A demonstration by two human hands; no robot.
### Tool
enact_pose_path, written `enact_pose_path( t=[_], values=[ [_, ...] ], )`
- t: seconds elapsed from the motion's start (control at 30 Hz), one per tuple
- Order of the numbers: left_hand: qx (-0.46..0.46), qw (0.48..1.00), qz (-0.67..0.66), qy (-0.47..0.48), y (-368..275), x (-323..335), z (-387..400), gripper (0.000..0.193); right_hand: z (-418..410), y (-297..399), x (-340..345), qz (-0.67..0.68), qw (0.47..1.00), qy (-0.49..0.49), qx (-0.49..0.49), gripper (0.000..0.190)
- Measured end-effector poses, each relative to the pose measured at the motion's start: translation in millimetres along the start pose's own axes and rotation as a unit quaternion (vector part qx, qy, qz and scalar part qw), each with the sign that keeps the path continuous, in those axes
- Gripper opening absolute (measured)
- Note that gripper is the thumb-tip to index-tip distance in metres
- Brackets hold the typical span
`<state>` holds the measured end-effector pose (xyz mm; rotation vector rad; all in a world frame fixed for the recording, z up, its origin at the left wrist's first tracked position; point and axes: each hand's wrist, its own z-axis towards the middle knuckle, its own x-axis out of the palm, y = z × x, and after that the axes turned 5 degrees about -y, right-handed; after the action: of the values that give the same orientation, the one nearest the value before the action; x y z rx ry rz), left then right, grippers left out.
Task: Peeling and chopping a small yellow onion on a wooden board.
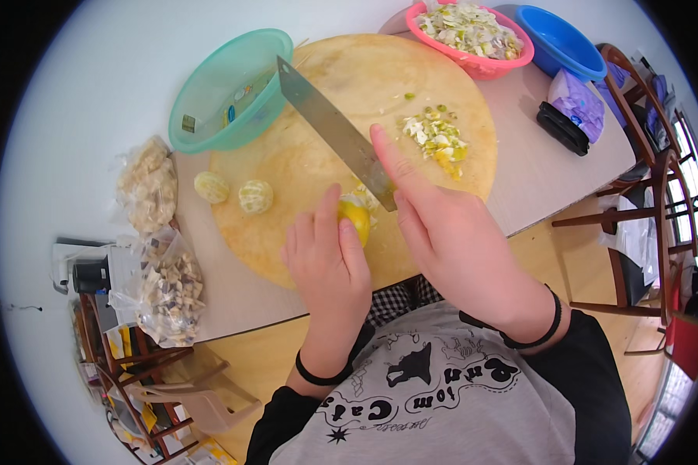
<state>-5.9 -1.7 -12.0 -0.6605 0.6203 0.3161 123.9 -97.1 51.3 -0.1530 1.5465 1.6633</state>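
Observation:
My left hand [331, 250] grips a yellow citrus fruit [356, 220], partly peeled with white pith showing at its top, on the round wooden cutting board [302, 168]. In my right hand [442, 226] is a cleaver-like kitchen knife [331, 128], its wide blade slanting up and left above the board; the handle is hidden by my palm. The index finger lies along the blade. Beside the fruit are pale peel scraps [367, 200]. Two peeled citrus fruits, one whole [256, 196] and another [211, 187] near the rim, sit at the left. Chopped peel pieces [436, 136] lie at the right.
A translucent green basin [192, 87] overlaps the board's upper left. Beyond it stand a pink basin of peelings [471, 35] and a blue basin [561, 40]. Plastic bags of cut pieces [171, 290] line the left table edge. A purple packet [576, 104] and black case [561, 129] lie right.

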Motion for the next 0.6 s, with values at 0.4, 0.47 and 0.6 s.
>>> enact_pose_path(
  t=[0.4,0.47,0.6],
  values=[
    [0.005,0.999,0.037,0.017,1.2,2.9,-0.5,0.043,-1.6,2.7,1.8,0.013,1.000,0.004,-0.014,0.065],
    [0.016,0.999,0.049,0.016,-0.1,3.7,-0.2,0.043,0.4,3.6,0.0,-0.015,0.999,0.042,0.003,0.065],
    [0.007,0.998,0.048,0.025,-0.7,2.5,-1.2,0.042,0.3,0.9,3.3,-0.002,1.000,0.016,-0.004,0.066]
  ],
)
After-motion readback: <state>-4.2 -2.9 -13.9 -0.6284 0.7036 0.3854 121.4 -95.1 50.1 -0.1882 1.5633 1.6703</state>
